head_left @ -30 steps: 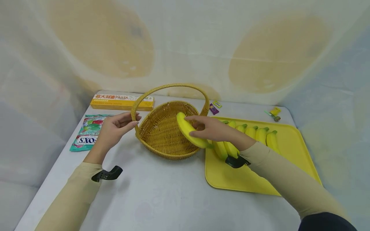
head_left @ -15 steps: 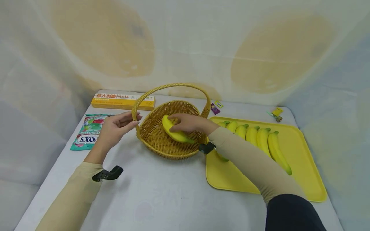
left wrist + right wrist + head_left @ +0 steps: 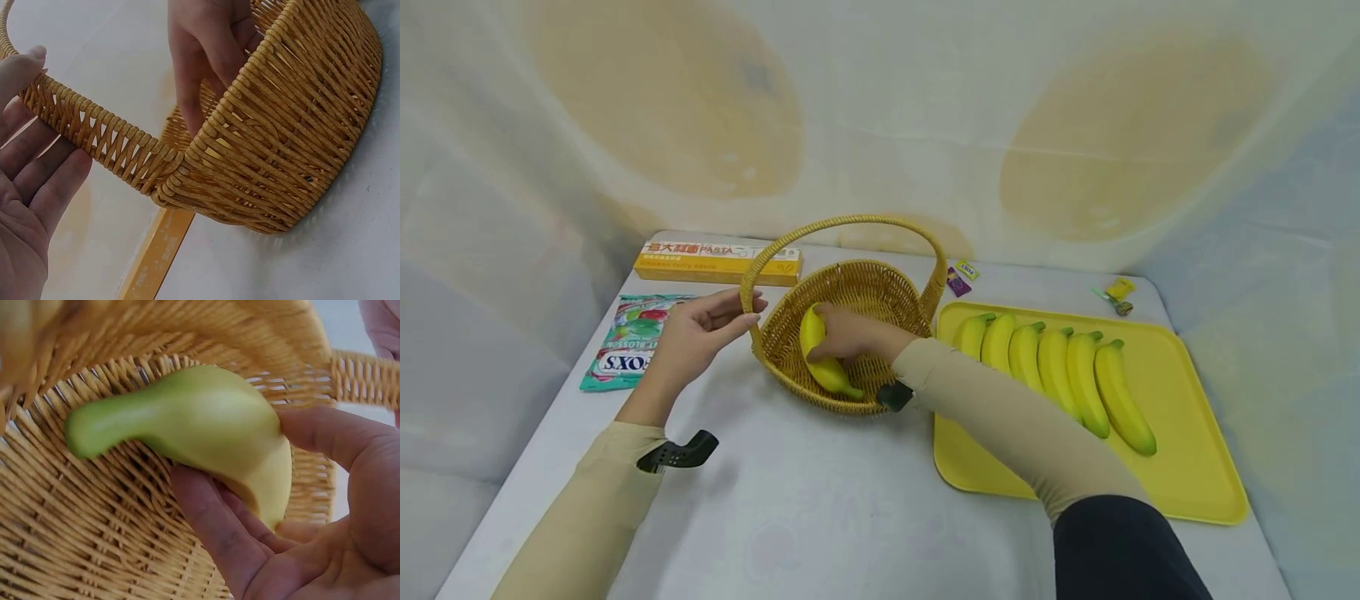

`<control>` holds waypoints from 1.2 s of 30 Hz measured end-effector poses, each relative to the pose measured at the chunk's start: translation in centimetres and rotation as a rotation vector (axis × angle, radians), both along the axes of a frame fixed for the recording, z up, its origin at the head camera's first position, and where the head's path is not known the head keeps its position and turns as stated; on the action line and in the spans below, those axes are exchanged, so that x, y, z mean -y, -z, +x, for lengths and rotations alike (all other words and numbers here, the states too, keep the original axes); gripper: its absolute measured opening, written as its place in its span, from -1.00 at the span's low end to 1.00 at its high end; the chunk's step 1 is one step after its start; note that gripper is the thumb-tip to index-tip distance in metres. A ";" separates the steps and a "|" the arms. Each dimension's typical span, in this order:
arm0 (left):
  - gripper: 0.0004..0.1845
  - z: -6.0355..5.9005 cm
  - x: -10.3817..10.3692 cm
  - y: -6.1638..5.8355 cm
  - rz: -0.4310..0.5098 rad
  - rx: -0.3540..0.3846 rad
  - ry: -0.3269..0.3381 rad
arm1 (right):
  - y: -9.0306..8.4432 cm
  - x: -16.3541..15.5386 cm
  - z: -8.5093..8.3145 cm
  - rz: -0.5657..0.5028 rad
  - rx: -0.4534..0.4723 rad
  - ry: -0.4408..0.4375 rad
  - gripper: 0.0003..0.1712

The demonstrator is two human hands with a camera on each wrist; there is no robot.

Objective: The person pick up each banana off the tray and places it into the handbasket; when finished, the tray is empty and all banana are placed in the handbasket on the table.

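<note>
White-draped table (image 3: 820, 500), pale backdrop. I see banana (image 3: 817, 353), yellow with green stem tip, lying inside wicker basket (image 3: 891, 300). My right hand (image 3: 848, 335) curls round it, thumb and fingers gripping. My left hand (image 3: 694, 335) rests against basket handle, fingers straight. Right wrist view shows stem touching weave; head view shows five bananas on yellow tray (image 3: 1187, 467).

The handle (image 3: 842, 225) arches over the basket (image 3: 790, 333); entry is open at 6 o'clock. The tray (image 3: 992, 467) blocks 3 o'clock.
</note>
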State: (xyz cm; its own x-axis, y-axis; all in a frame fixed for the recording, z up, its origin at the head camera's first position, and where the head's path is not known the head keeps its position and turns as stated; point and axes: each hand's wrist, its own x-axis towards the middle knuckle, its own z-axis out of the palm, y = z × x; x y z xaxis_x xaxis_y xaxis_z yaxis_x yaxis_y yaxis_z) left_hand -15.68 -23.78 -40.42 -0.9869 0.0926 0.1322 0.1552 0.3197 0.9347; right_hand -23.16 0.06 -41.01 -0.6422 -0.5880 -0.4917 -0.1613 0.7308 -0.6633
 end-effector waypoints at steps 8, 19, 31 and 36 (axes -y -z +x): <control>-0.53 0.1 0.0 0.0 -0.004 -0.003 -0.005 | 0.0 0.9 0.0 0.046 0.008 -0.039 0.22; -0.51 0.2 -0.1 -0.3 -0.015 0.006 -0.010 | -0.1 1.3 0.2 0.169 -0.118 -0.115 0.20; -0.53 -0.1 -0.3 -0.1 -0.010 -0.016 0.015 | -0.3 -1.3 0.7 0.100 -0.131 -0.112 0.13; -0.56 0.1 -0.1 -0.1 -0.002 -0.015 0.000 | -0.9 -3.1 1.3 0.047 -0.165 -0.110 0.01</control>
